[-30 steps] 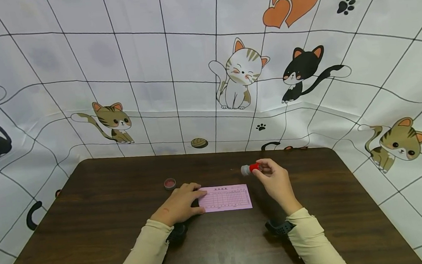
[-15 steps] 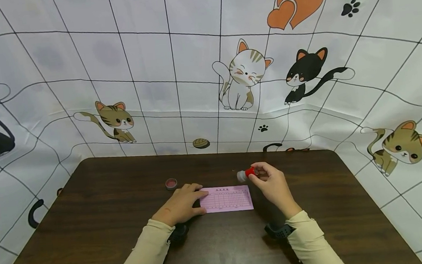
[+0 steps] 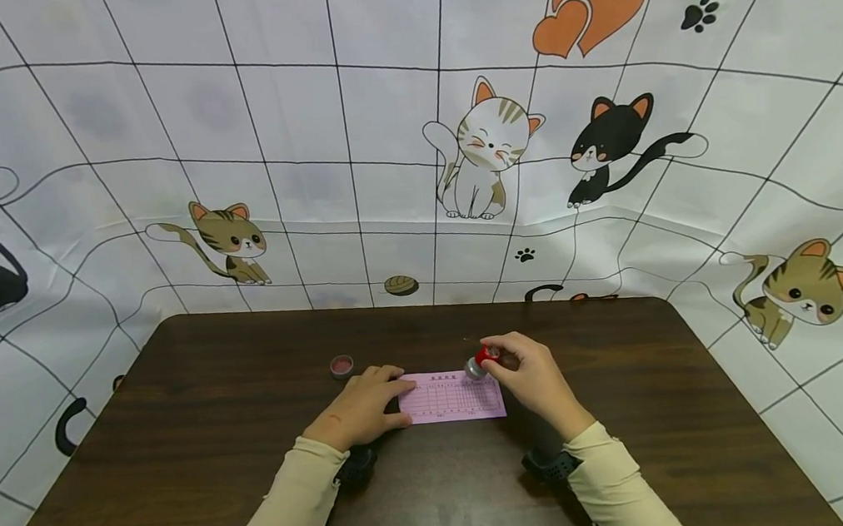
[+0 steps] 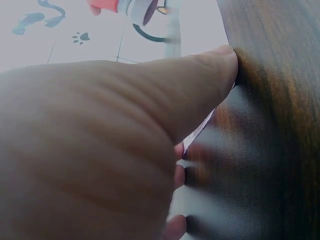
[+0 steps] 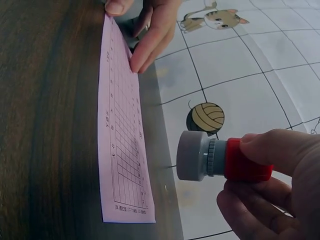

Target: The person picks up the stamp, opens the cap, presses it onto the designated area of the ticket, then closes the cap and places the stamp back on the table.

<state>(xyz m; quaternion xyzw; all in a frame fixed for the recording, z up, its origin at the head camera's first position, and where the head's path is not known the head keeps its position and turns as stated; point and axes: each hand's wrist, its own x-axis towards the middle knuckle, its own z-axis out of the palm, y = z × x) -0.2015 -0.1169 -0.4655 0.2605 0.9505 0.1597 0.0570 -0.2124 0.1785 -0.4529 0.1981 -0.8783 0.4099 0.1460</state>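
Observation:
A pink printed form (image 3: 444, 400) lies on the dark wooden table. My left hand (image 3: 362, 403) rests on its left end, thumb along the near edge and fingers at the far edge. My right hand (image 3: 537, 374) pinches the red handle of a round stamp (image 3: 473, 369) with a grey base. The stamp is tilted, its grey end toward the form's upper right corner, which it overlaps in the head view. The right wrist view shows the stamp (image 5: 245, 160) held off the form (image 5: 120, 130), with a gap between them. Part of the form is under the left fingers.
A small round ink pad (image 3: 341, 367) with a dark red inside sits beyond the left hand. The table (image 3: 202, 424) ends at a white cloth backdrop (image 3: 309, 181) printed with cats and grid lines.
My right hand has brought the stamp left and nearer, from right of the form to over its upper right corner, its grey end tipping downward. The left hand stays put.

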